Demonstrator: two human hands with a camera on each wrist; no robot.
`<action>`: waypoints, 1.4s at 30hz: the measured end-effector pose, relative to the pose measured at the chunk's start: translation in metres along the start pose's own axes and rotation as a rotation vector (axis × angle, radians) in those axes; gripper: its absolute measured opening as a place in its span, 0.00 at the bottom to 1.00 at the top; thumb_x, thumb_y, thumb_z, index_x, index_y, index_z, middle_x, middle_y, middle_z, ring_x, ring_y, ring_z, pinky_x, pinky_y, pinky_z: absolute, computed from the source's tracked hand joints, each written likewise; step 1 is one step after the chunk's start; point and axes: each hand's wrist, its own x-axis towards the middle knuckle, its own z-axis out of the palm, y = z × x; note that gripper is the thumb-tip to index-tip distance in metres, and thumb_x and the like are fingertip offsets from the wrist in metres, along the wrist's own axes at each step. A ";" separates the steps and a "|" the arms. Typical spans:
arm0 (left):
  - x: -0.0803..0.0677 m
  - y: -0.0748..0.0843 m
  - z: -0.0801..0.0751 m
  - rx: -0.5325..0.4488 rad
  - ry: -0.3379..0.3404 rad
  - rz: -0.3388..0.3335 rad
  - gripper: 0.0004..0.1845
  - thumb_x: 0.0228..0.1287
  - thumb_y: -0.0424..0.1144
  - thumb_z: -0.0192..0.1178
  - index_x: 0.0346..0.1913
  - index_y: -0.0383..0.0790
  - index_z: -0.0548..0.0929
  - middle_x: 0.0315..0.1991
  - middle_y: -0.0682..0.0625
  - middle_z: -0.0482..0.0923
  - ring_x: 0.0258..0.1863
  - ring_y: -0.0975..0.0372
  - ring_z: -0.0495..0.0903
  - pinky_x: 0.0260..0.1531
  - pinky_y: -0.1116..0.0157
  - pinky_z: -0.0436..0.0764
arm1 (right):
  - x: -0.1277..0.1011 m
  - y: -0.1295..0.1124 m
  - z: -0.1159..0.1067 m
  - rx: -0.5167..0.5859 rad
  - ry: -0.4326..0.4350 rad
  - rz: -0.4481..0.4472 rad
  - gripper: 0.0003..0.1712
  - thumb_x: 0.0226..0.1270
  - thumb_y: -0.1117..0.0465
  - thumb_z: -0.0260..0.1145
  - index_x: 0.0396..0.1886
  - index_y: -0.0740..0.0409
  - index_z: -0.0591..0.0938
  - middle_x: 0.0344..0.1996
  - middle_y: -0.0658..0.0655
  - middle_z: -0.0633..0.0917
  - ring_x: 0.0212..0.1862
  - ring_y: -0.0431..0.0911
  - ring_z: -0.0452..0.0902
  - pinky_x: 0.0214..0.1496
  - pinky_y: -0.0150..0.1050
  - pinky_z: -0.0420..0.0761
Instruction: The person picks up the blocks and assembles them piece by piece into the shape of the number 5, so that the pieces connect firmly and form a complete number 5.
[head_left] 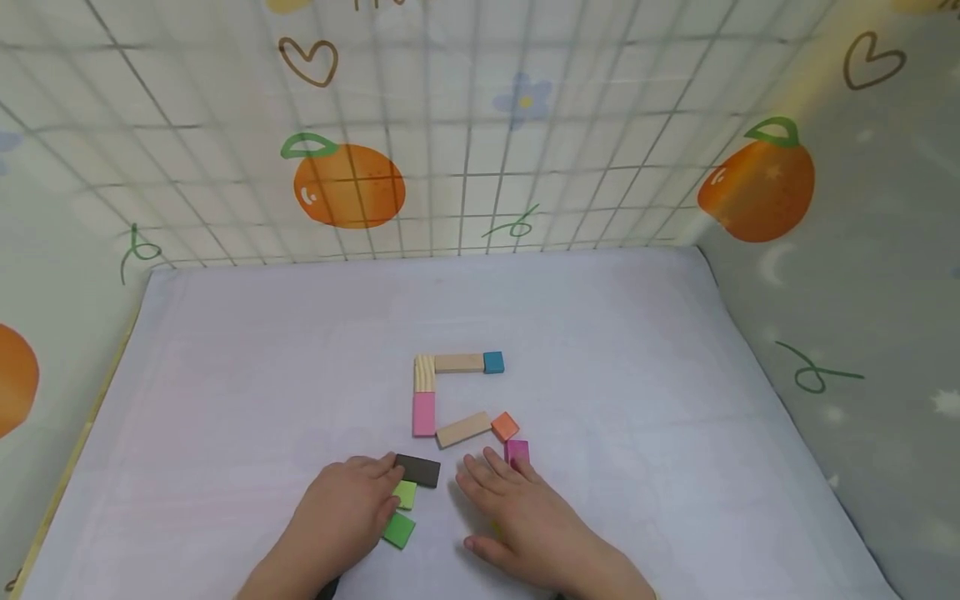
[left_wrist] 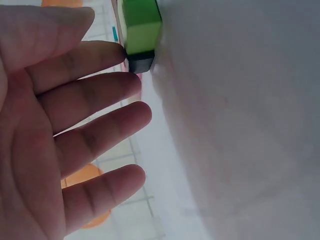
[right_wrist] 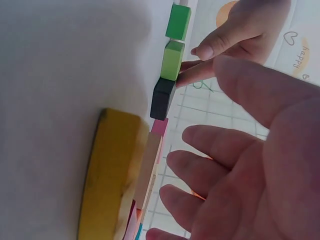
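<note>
At far left, your left hand (head_left: pixel 341 508) has its fingers extended and grips nothing, its fingertips at the near end of the black block (head_left: pixel 420 472); beside it lie the green block (head_left: pixel 399 530) and light green block (head_left: pixel 407 495); beyond, on the white counter (head_left: pixel 262 375), the pink block (head_left: pixel 423 414) meets the striped block (head_left: pixel 424 373), then a plain wooden block (head_left: pixel 459 363) and the blue cube (head_left: pixel 493 362); nearer, a slanted wooden block (head_left: pixel 463 429) leads to the orange cube (head_left: pixel 505 427) and magenta block (head_left: pixel 517 451); your right hand (head_left: pixel 525 521), spread wide and holding nothing, hovers over the yellow block (right_wrist: pixel 107 175).
</note>
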 end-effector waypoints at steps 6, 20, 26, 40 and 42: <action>0.003 0.007 -0.005 -0.049 -0.070 0.025 0.23 0.65 0.53 0.66 0.58 0.46 0.86 0.63 0.49 0.81 0.64 0.53 0.79 0.61 0.49 0.78 | -0.003 0.002 0.001 -0.014 0.030 -0.001 0.41 0.70 0.36 0.61 0.77 0.48 0.67 0.76 0.51 0.66 0.79 0.53 0.57 0.77 0.61 0.58; 0.005 0.016 -0.003 -0.058 -0.042 0.093 0.22 0.64 0.52 0.66 0.58 0.46 0.86 0.63 0.49 0.81 0.65 0.52 0.78 0.62 0.49 0.77 | -0.008 0.007 -0.001 0.054 0.065 0.082 0.38 0.73 0.34 0.55 0.75 0.47 0.69 0.78 0.53 0.64 0.81 0.55 0.52 0.77 0.65 0.55; 0.004 0.021 -0.003 -0.064 -0.062 0.092 0.24 0.64 0.53 0.67 0.59 0.47 0.85 0.64 0.49 0.80 0.66 0.52 0.77 0.63 0.48 0.76 | -0.005 0.009 0.005 0.072 -0.005 0.080 0.39 0.74 0.30 0.49 0.77 0.42 0.66 0.78 0.45 0.63 0.82 0.52 0.48 0.77 0.66 0.52; 0.007 0.027 0.001 -0.029 -0.099 0.099 0.24 0.65 0.56 0.65 0.59 0.48 0.85 0.64 0.50 0.80 0.67 0.53 0.76 0.63 0.49 0.76 | -0.008 0.006 0.021 0.017 -0.005 0.038 0.39 0.74 0.27 0.43 0.73 0.43 0.73 0.81 0.51 0.56 0.83 0.56 0.41 0.77 0.68 0.52; 0.007 0.029 0.000 -0.031 -0.108 0.097 0.24 0.65 0.56 0.64 0.59 0.48 0.85 0.64 0.50 0.80 0.66 0.53 0.77 0.63 0.49 0.76 | -0.009 0.006 0.022 0.023 0.013 0.033 0.39 0.74 0.28 0.44 0.72 0.44 0.74 0.81 0.53 0.55 0.83 0.57 0.40 0.76 0.69 0.51</action>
